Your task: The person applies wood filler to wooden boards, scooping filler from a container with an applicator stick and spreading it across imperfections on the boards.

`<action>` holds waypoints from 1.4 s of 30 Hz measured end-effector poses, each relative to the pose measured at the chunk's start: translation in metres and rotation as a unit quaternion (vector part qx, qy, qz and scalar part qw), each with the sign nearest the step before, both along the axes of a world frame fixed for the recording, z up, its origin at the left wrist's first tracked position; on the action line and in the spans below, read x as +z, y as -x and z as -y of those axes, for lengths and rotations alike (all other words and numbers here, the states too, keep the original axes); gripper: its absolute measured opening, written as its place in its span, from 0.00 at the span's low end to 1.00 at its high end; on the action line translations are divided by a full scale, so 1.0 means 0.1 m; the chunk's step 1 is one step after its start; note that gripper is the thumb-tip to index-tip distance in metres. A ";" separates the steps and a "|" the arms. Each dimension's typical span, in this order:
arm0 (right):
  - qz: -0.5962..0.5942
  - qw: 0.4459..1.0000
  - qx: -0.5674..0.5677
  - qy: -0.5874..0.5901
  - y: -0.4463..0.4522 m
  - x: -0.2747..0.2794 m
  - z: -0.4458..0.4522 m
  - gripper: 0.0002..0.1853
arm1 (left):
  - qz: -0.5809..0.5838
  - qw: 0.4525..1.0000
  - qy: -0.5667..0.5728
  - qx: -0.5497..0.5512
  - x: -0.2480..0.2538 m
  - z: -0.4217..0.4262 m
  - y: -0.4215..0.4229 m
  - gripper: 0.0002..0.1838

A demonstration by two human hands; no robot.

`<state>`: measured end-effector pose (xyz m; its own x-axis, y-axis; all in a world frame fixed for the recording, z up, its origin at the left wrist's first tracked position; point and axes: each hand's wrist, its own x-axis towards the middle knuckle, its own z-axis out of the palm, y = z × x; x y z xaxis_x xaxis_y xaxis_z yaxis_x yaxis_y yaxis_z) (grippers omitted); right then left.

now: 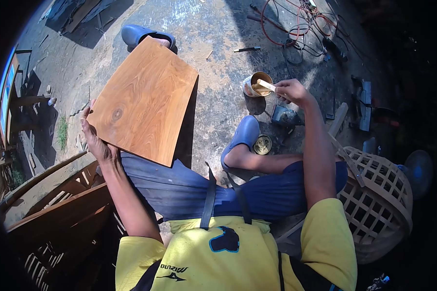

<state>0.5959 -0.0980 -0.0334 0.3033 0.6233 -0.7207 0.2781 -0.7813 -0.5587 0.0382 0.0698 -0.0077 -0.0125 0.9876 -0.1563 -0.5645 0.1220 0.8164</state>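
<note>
A flat wooden panel (pixel 143 99) with a knot near its lower left rests tilted over my leg. My left hand (pixel 100 138) grips its left edge, with the thumb along the edge and the other fingers partly hidden beneath. In my right hand (pixel 291 92) is a small pale wooden stick (pixel 267 86), pinched between the fingers. The stick's far end is at the mouth of an open tin can (pixel 250 86), which has tan material inside and stands on the ground.
A round lid (pixel 262 144) and a dark container (pixel 284 115) lie near my blue clog (pixel 247 130). Tangled cables and a red hose (pixel 263 24) are at the upper right. A lattice basket (pixel 374 194) is at the right, a pen-like object (pixel 247 49) beyond the can.
</note>
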 end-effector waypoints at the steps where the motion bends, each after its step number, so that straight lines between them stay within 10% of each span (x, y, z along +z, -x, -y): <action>1: -0.047 0.998 -0.021 -0.024 0.16 0.17 -0.01 0.17 | 0.018 1.000 0.002 0.001 0.00 -0.02 0.08 0.27; 8: -0.205 0.950 0.115 -0.205 2.24 0.69 -0.56 0.20 | 0.019 1.000 -0.022 0.005 -0.02 -0.05 0.16 0.33; 15: 0.032 0.887 0.211 -0.409 3.70 0.23 -0.79 0.20 | 0.009 1.000 -0.002 0.028 -0.05 -0.05 0.17 0.32; 42: 0.118 0.871 0.318 -0.357 3.64 0.33 -1.15 0.16 | -0.017 0.999 -0.004 0.034 -0.10 -0.04 0.19 0.32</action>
